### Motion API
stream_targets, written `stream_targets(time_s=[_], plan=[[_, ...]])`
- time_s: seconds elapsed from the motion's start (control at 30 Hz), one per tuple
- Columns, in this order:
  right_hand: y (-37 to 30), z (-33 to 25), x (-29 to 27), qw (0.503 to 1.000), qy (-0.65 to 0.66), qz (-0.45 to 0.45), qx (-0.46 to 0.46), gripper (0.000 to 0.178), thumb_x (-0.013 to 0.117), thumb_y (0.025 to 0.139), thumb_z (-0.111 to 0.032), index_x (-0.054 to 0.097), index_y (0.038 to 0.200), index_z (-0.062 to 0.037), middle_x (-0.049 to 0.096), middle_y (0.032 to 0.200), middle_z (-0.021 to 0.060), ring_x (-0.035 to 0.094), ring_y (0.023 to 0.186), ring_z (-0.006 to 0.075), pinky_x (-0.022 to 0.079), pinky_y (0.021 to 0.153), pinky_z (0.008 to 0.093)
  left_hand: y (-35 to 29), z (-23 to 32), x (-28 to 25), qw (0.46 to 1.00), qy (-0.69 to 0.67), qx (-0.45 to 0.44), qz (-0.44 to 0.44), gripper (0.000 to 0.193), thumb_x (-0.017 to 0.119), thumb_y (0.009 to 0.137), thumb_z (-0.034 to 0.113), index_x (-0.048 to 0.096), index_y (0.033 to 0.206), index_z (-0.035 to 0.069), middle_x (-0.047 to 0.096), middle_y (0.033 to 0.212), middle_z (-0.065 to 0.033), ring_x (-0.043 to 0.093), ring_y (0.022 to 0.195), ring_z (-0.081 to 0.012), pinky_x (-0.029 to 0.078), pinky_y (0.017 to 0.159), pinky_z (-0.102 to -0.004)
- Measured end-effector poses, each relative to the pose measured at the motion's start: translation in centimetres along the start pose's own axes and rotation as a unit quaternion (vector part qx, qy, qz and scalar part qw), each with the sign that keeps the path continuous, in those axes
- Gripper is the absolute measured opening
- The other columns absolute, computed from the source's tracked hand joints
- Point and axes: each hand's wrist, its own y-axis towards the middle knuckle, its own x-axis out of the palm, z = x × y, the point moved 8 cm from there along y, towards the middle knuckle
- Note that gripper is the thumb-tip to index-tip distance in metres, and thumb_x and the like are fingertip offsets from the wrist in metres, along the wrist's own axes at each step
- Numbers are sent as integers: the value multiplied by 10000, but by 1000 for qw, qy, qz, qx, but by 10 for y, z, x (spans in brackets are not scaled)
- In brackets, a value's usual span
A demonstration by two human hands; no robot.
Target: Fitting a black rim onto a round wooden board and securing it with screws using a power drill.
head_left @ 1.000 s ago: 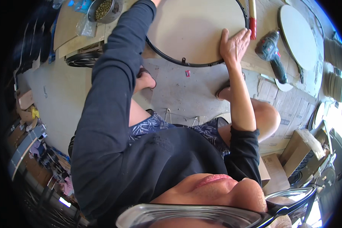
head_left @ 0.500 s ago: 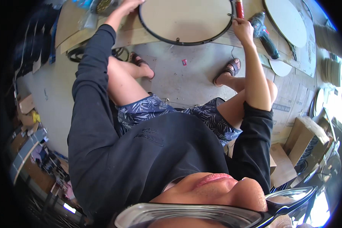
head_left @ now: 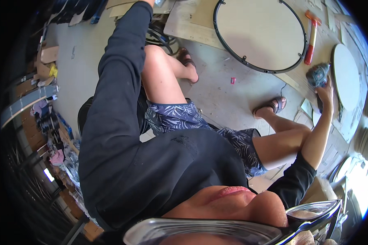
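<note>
My right hand is closed round the handle of a grey-green cordless drill at the right of the worktable. The drill's chuck points toward the upper right, beside a pale round panel. My left arm stretches past the top edge; only a sliver of wrist shows and the hand is out of view. Between the arms, at the table's near edge, lies a large black ring frame with small tabs on its inner side. A pale surface fills its middle. Neither hand touches the ring where it shows.
A hammer with an orange head and a red-and-white handle lies between ring and drill. Black rings stand beneath the worktable at the left. A small pink packet is on the floor. Cardboard boxes stand far left.
My right hand has left the ring's right edge and taken hold of the drill, which has turned. My left hand has gone out past the top edge. The view has swung rightward.
</note>
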Motion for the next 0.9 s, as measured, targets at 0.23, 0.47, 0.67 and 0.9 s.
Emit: stream_targets(time_s=[0.23,0.47,0.67,0.9], plan=[[-1,-12,18,994,-71,4,84,979,740,672,-203,373,1578,-157,641,1345,247,605,1283,375,476,1069,437,47,-28,34,982,164,3,-93,253,643,875,63,717,1101,-22,702,1180,-250,650,1125,-409,506,901,-499],[-2,14,-10,994,-43,47,89,815,672,725,-221,479,1514,-163,653,1338,224,602,1283,384,475,1056,447,42,-11,61,991,125,44,-31,220,608,873,79,752,1022,7,718,1140,-243,666,1091,-409,509,900,-493],[-23,28,-44,975,180,66,109,560,741,745,-214,644,1268,-41,663,912,80,609,821,194,481,786,340,51,-12,45,992,66,102,41,160,640,836,122,755,831,12,731,847,-212,695,843,-400,518,797,-488],[-62,-12,-68,881,454,115,64,315,807,842,-123,657,1102,-26,670,870,73,643,775,185,509,753,317,-16,49,20,993,-96,21,63,165,662,887,156,740,852,14,697,715,-114,677,696,-233,515,668,-392]])
